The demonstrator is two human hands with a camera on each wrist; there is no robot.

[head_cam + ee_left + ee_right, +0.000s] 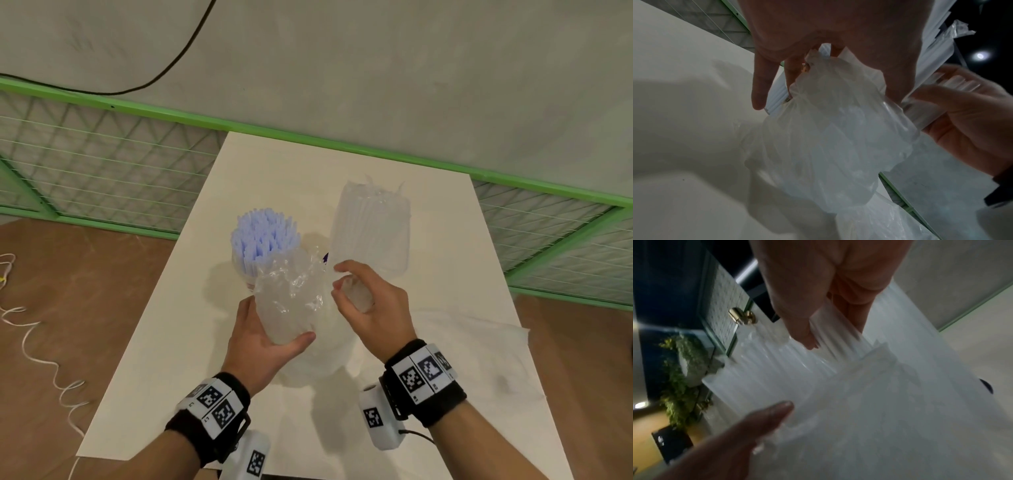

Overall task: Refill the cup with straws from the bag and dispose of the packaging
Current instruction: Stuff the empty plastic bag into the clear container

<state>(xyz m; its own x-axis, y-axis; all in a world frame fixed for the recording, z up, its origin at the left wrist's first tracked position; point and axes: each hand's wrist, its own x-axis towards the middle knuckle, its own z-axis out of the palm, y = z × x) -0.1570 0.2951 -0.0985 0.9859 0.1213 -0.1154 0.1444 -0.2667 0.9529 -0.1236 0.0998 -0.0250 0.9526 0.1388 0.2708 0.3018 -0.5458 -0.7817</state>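
Left hand [263, 337] grips crumpled bag [294, 294] just before cup [262, 255]; right hand [371, 303] holds bundle of straws [371, 229], long axis upright, right of cup, both over bench [445, 274].

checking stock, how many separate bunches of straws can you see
2. One bunch of straws stands in the cup at the table's middle. A second, clear bunch is held up by the right hand. The bag may hide more.
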